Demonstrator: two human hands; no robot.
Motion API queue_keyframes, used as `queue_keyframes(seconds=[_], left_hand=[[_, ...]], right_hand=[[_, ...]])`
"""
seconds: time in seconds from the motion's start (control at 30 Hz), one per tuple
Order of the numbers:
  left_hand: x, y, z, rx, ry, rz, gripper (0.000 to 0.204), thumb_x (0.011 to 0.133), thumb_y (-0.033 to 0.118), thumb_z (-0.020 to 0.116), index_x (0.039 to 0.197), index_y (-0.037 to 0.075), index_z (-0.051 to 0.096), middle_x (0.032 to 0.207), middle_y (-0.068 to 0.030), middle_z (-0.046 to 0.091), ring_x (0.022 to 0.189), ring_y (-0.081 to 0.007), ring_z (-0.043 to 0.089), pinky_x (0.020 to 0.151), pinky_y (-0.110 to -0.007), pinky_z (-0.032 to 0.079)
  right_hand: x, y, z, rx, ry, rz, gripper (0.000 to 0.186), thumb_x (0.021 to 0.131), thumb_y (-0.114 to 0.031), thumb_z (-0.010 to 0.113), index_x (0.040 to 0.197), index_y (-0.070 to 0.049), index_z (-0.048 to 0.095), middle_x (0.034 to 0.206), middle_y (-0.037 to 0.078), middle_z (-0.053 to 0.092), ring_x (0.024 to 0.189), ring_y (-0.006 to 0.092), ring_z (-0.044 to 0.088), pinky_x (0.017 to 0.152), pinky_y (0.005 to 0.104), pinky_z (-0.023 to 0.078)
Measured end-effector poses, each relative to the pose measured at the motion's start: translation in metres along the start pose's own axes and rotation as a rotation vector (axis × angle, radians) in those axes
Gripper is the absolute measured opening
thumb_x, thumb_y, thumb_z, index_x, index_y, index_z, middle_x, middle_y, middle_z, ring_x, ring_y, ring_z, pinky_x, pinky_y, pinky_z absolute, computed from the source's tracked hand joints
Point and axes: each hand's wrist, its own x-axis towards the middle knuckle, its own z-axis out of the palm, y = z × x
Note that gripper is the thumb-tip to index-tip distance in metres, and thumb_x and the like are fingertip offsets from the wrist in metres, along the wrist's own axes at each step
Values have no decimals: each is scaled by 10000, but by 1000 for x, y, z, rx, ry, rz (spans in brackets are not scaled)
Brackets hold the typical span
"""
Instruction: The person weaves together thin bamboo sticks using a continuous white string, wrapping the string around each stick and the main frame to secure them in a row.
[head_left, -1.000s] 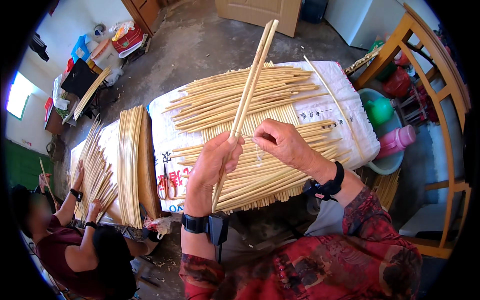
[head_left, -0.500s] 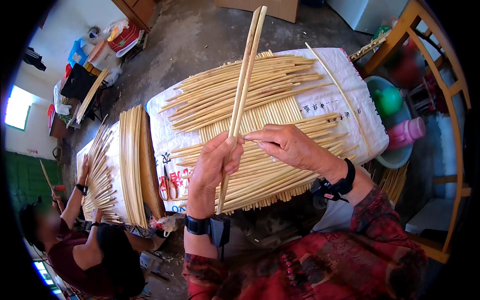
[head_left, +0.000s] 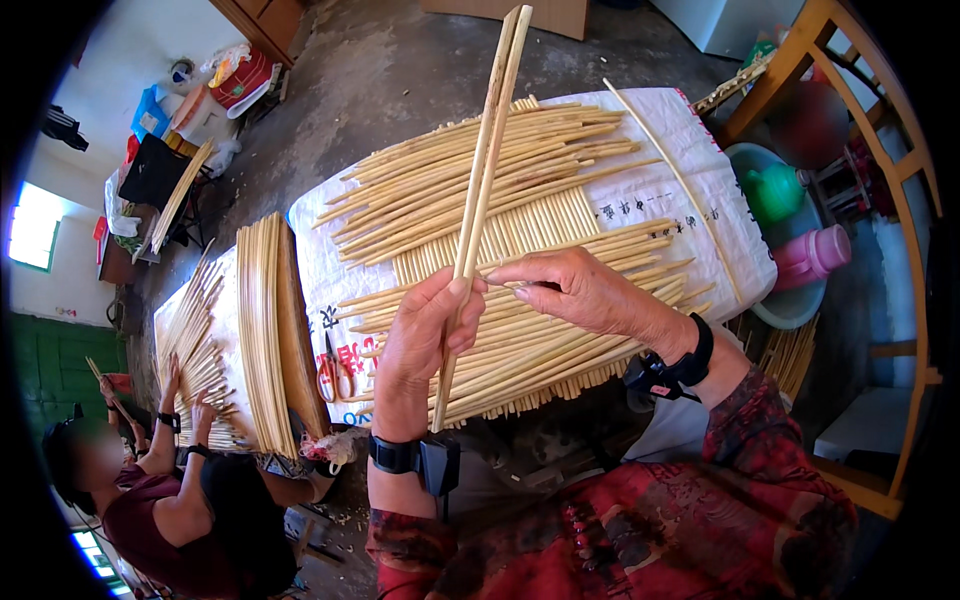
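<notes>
Pale yellow sticks [head_left: 480, 190], two side by side, were clamped in your left hand [head_left: 420, 325] on their lower half, over the tabletop [head_left: 665, 115]. Long axis ran from its near edge to past the far edge in view, top leaning right. They lay directly left of your right hand [head_left: 590, 290], index pointing at your left fingertips. Left was nearer. Couldn't tell if right thumb and index pinched anything.
</notes>
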Motion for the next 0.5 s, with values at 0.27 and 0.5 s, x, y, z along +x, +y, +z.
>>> queue_keyframes(seconds=[0.27, 0.5], left_hand=[[-2, -1, 2, 38, 24, -31, 230, 928, 229, 452, 939, 24, 554, 620, 14, 414, 476, -40, 327, 415, -168, 272], [-2, -7, 9, 127, 66, -66, 205, 931, 205, 444, 922, 29, 548, 612, 34, 397, 481, -29, 309, 416, -159, 254]], right_hand=[[0, -2, -1, -5, 5, -2, 260, 810, -84, 530, 1055, -36, 598, 906, 145, 627, 792, 251, 611, 723, 309, 474], [-6, 4, 8, -67, 67, -54, 210, 810, -52, 535, 1009, -17, 594, 879, 115, 612, 776, 250, 588, 692, 317, 460]])
